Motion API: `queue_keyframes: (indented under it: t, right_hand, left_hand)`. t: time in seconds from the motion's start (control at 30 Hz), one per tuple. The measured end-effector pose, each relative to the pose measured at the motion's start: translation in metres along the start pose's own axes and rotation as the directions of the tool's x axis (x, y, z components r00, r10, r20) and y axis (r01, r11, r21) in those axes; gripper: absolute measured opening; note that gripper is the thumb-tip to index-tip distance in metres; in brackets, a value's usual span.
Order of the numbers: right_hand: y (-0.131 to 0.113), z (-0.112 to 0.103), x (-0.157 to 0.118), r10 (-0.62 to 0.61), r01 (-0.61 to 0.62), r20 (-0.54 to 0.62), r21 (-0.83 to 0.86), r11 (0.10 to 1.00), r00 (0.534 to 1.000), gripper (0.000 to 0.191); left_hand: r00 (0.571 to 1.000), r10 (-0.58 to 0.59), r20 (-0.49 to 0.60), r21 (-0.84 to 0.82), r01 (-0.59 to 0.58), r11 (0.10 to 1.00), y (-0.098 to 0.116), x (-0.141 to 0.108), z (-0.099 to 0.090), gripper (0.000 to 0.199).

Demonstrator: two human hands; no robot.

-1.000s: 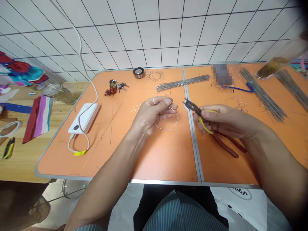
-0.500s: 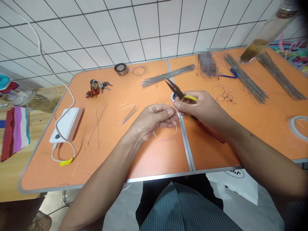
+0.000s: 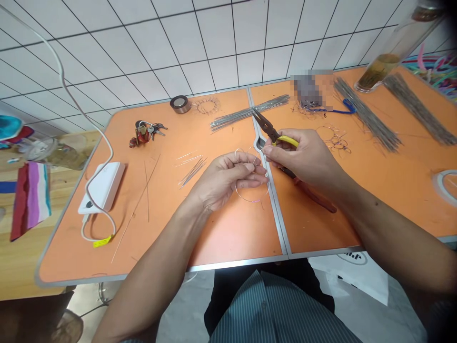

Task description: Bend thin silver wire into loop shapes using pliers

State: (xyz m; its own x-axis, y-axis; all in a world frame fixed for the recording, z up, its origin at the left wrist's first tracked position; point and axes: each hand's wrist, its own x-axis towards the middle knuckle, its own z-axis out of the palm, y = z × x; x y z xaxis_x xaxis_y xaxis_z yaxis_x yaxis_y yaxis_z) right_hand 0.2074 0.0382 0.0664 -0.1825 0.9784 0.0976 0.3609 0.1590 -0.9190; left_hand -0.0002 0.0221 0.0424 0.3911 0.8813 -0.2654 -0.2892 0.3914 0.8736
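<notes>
My left hand [image 3: 233,178] pinches a thin wire bent into loops [image 3: 246,200], with a few small pink beads on its lower arc. Beside it, my right hand [image 3: 298,155] holds needle-nose pliers [image 3: 266,125] with yellow handles, their dark jaws pointing up and to the left. The right thumb and forefinger come together close to the left fingertips; whether they also touch the wire is hard to make out. Under the right hand lies a second tool with a red handle [image 3: 316,196], partly hidden by the hand and wrist.
Wire bundles [image 3: 250,113] lie toward the back and right of the orange table [image 3: 228,238]. Short cut wires [image 3: 193,171], keys [image 3: 148,133], a tape roll [image 3: 180,104] and a white power bank [image 3: 103,188] sit left. A glass bottle [image 3: 378,71] stands back right.
My right hand has moved slightly right, away from the left fingertips, with the pliers. The wire loop has turned in my left hand, its beads shifting right.
</notes>
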Motion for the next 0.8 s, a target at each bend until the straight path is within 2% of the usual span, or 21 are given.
queue_keyframes:
  t: [0.5, 0.8]
  right_hand:
    - [0.014, 0.01, 0.0, -0.183, 0.169, -0.083, -0.154, 0.973, 0.98, 0.01]
    - [0.014, 0.013, -0.001, -0.189, 0.17, -0.1, -0.174, 0.97, 0.977, 0.01]
  left_hand:
    - [0.993, 0.001, -0.12, 0.003, -0.001, 1.0, -0.006, 0.004, -0.001, 0.024]
    - [0.987, -0.035, -0.156, -0.009, 0.034, 0.999, -0.008, 0.006, 0.003, 0.017]
